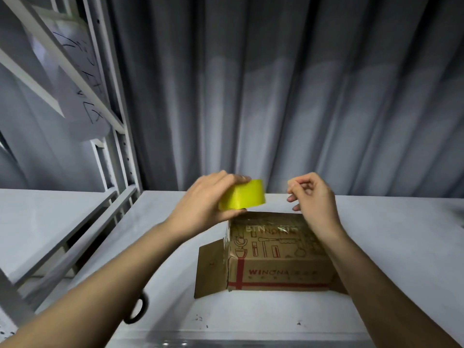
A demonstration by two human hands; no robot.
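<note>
A person's left hand (203,199) grips a bright yellow roll of adhesive tape (244,195), thumb under its lower edge and fingers curled over the top, holding it in the air just above the far left corner of a brown printed cardboard box (276,252). The right hand (313,199) hangs level with the roll, a short gap to its right and above the box's far edge. Its fingers are curled, with the thumb and forefinger drawn close together. The frame is too soft to tell whether they pinch a strip of tape, and no strip can be made out between hand and roll.

The box sits on a white table (389,247), its top closed and glossy along the middle, with red line drawings and red bands on its faces. One side flap (211,267) stands open at its left end.

A black loop, seemingly a scissors handle (136,312), shows on the table beneath the left forearm. White metal shelving (120,156) rises at the left, with a handwritten sheet of paper (82,96) hanging from it. A pleated grey curtain (276,84) fills the background.
</note>
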